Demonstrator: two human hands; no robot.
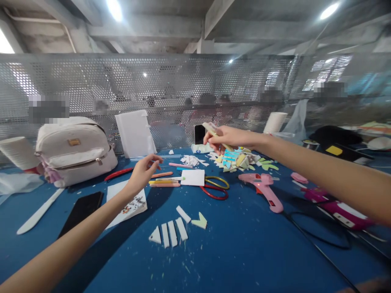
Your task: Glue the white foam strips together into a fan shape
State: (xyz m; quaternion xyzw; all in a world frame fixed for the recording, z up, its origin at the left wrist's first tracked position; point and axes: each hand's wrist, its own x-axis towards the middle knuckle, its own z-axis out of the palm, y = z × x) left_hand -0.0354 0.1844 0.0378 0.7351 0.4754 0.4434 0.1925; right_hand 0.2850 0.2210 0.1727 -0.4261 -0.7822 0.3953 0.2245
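Observation:
My left hand [146,170] hovers empty over the blue table, fingers loosely bent and apart, near several coloured markers [165,184]. Held between the fingers and thumb of my right hand [225,136] is a slim, pale yellow marker [210,129], slanting up to the left. Below that hand lies a pile of cut foam pieces [240,159] in yellow, white and blue. Closer to me, white foam strips [172,233] form a row behind a pointed piece [155,235] with a dark dot. A pale green V-shaped piece [200,221] lies to their right.
Scissors [215,197] lie partly under a white card [193,178]. A pink glue gun [264,189] with its cable is on the right. A white backpack [73,150], a black phone [81,213] and a white plastic knife [39,212] sit left. A perforated metal screen [171,89] stands behind.

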